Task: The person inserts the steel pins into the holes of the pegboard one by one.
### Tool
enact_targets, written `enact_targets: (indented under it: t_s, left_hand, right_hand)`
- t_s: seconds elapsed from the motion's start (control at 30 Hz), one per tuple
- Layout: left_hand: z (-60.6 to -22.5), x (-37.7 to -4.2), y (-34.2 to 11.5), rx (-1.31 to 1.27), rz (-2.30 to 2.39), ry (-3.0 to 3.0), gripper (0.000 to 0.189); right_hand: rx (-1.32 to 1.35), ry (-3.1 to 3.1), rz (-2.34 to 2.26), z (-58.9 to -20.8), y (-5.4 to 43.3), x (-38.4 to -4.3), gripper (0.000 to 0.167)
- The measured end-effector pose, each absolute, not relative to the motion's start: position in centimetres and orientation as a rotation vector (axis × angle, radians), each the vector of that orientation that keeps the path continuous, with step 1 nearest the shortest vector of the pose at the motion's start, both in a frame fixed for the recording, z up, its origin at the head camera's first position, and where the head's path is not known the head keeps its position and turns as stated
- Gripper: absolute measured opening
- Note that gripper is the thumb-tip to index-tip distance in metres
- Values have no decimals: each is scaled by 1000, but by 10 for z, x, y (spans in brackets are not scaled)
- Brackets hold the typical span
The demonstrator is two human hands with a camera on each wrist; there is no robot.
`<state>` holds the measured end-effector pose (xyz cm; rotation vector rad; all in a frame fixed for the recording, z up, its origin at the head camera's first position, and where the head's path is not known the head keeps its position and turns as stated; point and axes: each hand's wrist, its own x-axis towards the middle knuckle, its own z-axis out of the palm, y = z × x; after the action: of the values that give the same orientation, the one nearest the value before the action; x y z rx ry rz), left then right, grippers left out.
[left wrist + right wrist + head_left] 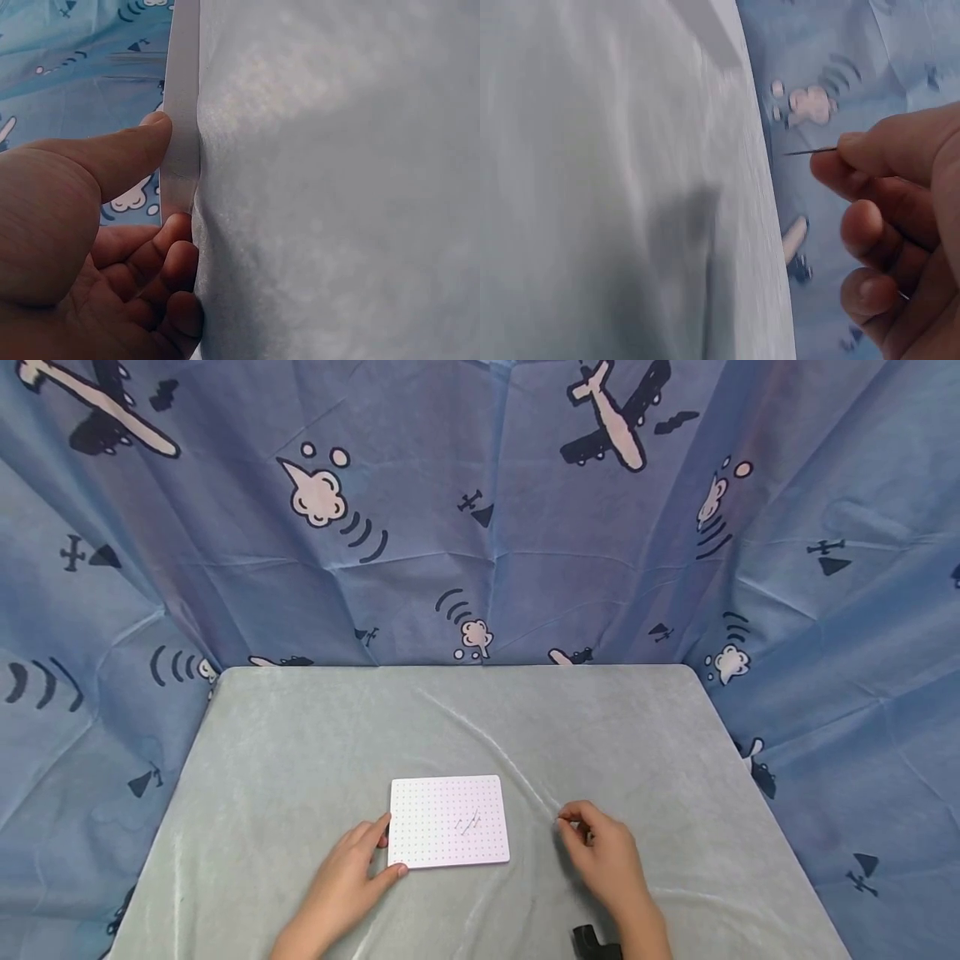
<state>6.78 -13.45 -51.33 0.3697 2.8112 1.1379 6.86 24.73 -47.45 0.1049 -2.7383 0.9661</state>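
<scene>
A white board with a grid of small holes (pixel 427 822) lies flat on the cloth-covered table. Several thin needle-like pieces (pixel 468 822) show on its right half; whether they stand in holes is too small to tell. My left hand (pixel 348 868) holds the board's near left corner, thumb at the near edge and fingers along the left side. The left wrist view shows the thumb against the board's side wall (pixel 182 112), fingers curled below. Right of the board, my right hand (pixel 600 852) pinches a thin dark needle (pixel 802 153) between thumb and index finger, its tip pointing outward.
A pale grey cloth (pixel 322 718) with creases covers the table. Blue curtains with airplane prints (pixel 420 527) hang behind and on both sides. A black object (pixel 596 943) is beside the right wrist at the near edge of the view.
</scene>
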Motion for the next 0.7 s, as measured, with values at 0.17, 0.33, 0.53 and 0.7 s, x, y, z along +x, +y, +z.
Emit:
enact_targets:
  t_s: [0.17,0.33,0.53,0.7]
  left_hand:
    - [-514,68,-137,329,1122,2775,78]
    - [-514,67,-138,316,1101,2773,79]
    - [-514,68,-138,327,1084,2792,80]
    - [-516,67,-137,351,1083,2809,81]
  right_hand:
    - [250,-2732,1016,-479,216,63,26]
    - [396,-2724,1001,-477,194,57,24]
    - [491,-2671,1070,-480,177,52,30]
    - [487,-2668,1087,-483,169,51,29]
